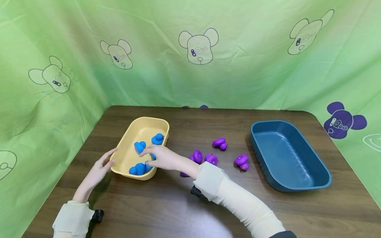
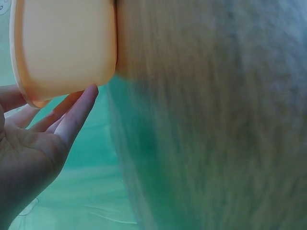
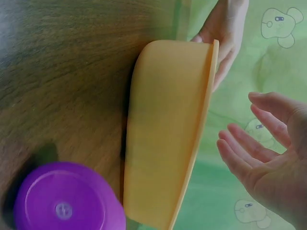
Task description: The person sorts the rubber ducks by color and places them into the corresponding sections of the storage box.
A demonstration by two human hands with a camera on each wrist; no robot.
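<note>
My left hand (image 1: 99, 168) holds the near left corner of a yellow tray (image 1: 122, 153), with fingers on both sides of the rim. Inside lie several small blue rubber ducks, among them one at the back right (image 1: 158, 138), one in the middle (image 1: 139, 146) and some near the front (image 1: 137, 169). Over the tray's right side reaches my right hand (image 1: 165, 158), thumb and fingers spread apart. The right wrist view shows this hand (image 3: 273, 148) above the rim with nothing in its fingers. It partly hides some blue ducks in the head view.
Purple rubber ducks (image 1: 220, 143) lie scattered on the brown table (image 1: 143, 205) right of the tray, some partly behind my right forearm. A deep blue bin (image 1: 287, 155) stands at the right. Green printed cloth (image 1: 154, 82) hangs behind the table and along its sides.
</note>
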